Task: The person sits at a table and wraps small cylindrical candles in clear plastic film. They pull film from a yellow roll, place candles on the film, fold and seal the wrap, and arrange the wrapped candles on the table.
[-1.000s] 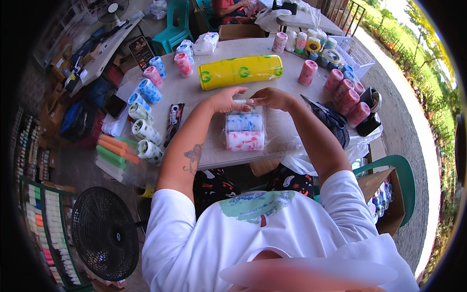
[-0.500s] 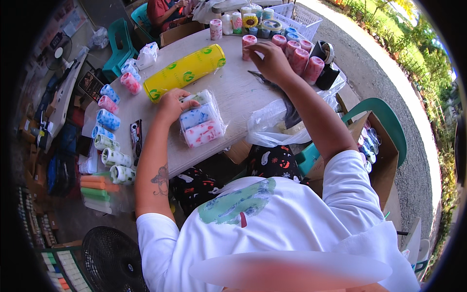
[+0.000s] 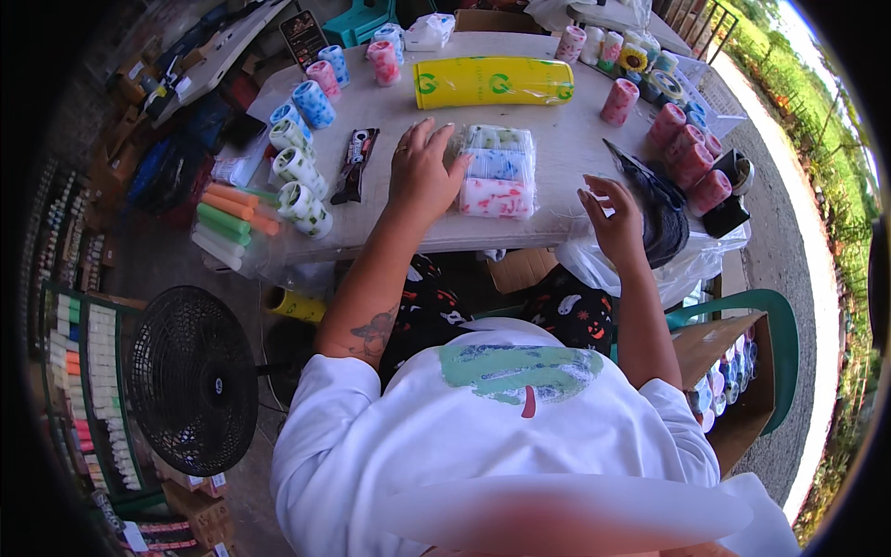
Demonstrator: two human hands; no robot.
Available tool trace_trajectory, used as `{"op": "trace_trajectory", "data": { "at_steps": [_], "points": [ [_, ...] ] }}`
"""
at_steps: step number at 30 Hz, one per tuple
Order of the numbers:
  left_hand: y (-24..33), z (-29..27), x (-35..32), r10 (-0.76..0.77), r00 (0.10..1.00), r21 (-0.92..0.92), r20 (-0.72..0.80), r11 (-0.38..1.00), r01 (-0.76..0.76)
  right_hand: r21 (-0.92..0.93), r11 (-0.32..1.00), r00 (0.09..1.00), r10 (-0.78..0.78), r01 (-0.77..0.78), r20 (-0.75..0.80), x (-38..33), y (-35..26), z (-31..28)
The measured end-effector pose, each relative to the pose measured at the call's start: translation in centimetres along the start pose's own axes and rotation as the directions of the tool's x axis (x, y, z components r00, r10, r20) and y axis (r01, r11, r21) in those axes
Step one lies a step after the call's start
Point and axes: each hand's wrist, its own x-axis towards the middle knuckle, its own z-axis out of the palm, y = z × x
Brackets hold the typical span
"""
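A clear-wrapped pack of three pillar candles (image 3: pixel 498 172), speckled green, blue and red on white, lies on the table in front of me. My left hand (image 3: pixel 424 174) is at the pack's left side, its fingers spread and holding nothing; whether a fingertip touches the wrap I cannot tell. To the right of the pack, my right hand (image 3: pixel 614 221) hovers near the table's front edge, fingers loosely bent and apart, with nothing seen in them. Beyond the pack lies a yellow roll of wrap (image 3: pixel 494 82) with green marks. A single red candle (image 3: pixel 619 101) stands farther right.
Patterned candles (image 3: pixel 314 104) line the table's left side, beside a dark packet (image 3: pixel 355 164). Several red candles (image 3: pixel 683 153), a dark pointed tool (image 3: pixel 633 170) and a plastic bag (image 3: pixel 594 258) are at the right. A black fan (image 3: pixel 192 381) stands left; an open carton (image 3: pixel 742 390) sits right.
My left hand has let go of the candle pack and opened beside it. My right hand has drawn back from the red candle toward the front edge. The view has turned.
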Motion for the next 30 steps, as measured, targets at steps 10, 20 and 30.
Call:
{"op": "trace_trajectory", "data": {
  "at_steps": [10, 20, 30],
  "points": [
    [-9.5, -2.4, -2.7, -0.469, 0.874, 0.428, 0.126, 0.821, 0.379, 0.181, 0.983, 0.998, -0.049, 0.039, 0.049, -0.6, -2.5, 2.8],
    [-6.7, -2.8, -6.2, -0.257, 0.962, -0.185, 0.090, 0.945, 0.269, 0.340, 0.928, 0.906, -0.269, 0.152, 0.327, -1.9, -8.3, 5.1],
    [-4.9, -4.9, -9.9, -0.106, 0.980, -0.292, -0.167, 0.955, 0.054, 0.056, 0.809, 0.745, -0.564, 0.585, 0.356, -1.1, -11.9, 15.9]
  ]
}}
